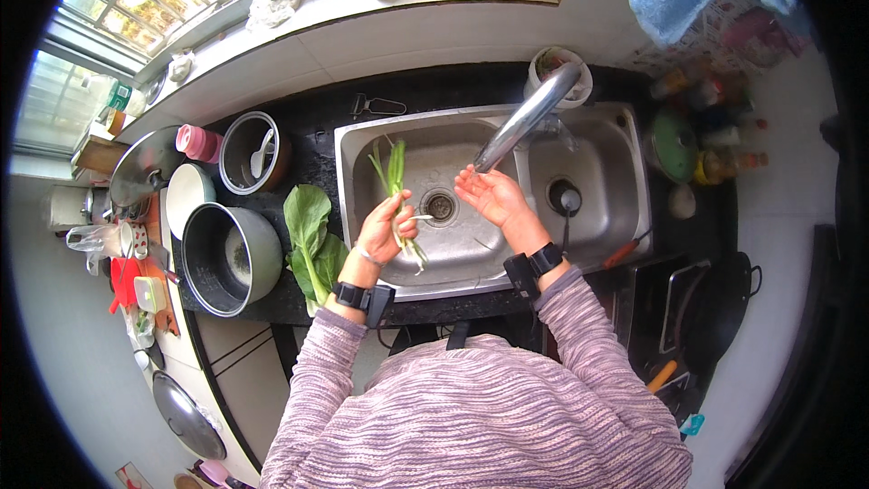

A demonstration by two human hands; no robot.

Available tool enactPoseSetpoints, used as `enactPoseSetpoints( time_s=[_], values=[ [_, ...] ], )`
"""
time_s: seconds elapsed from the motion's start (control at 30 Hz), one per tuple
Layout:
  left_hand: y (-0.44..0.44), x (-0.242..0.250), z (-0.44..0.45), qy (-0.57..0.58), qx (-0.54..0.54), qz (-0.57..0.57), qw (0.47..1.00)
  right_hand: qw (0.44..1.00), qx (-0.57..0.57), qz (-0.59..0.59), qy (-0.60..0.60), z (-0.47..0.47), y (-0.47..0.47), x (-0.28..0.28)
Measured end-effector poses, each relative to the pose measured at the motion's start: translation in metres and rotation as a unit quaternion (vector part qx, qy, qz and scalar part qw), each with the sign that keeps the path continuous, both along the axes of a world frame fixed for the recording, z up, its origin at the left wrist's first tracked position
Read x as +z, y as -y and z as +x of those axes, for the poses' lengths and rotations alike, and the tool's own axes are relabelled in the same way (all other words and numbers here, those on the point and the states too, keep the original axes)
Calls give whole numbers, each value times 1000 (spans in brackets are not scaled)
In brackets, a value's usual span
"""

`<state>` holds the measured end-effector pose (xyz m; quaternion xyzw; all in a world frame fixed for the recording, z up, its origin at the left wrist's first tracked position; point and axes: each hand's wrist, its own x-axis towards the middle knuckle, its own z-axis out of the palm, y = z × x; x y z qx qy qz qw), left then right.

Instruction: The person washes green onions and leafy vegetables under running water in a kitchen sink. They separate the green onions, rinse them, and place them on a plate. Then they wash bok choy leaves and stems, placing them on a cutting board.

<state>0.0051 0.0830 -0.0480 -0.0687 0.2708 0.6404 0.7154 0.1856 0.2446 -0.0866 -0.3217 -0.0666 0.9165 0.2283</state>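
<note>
A bunch of green onions point(395, 168) is gripped in my left hand point(387, 227) above the large basin of the stainless steel sink point(468, 132). Its green tops point away from me and its white ends hang below my fist. My right hand point(494, 198) is turned palm up with the fingers apart, right under the mouth of the chrome faucet point(526, 119). It holds nothing. Between the two hands lies the round drain strainer point(440, 208). Left of the sink, leafy greens point(309, 231) rest on the black countertop.
A deep grey pot point(268, 265), a pale bowl point(187, 193) and a pot with a white spoon point(251, 153) crowd the left counter. Behind the faucet stands a white bin point(577, 92). A peeler point(380, 106) lies behind the sink. A wok point(719, 305) is at the right.
</note>
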Motion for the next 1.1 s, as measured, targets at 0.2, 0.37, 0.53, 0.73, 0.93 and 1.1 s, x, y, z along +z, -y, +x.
enactPoseSetpoints(
  time_s=[0.2, 0.37, 0.53, 0.73, 0.93, 1.1],
  values=[
    [-20, 6, 18, 3, -84, 6, 996, 990, 81, 63, 100, -3, 8, 28],
    [13, 15, 20, -196, -268, -52, 942, 985, 137, 108, 12, -9, 26, 32],
    [50, 22, 4, -207, -293, -83, 930, 986, 104, 127, -13, -20, 40, 31],
    [73, 29, -7, -204, -280, -105, 932, 985, 101, 138, -3, -23, 43, 38],
    [74, 30, -5, -173, -277, -85, 941, 974, 117, 176, 80, -27, 44, 46],
    [71, 32, -4, -185, -287, -83, 936, 961, 102, 197, 163, -29, 46, 47]
  ],
)
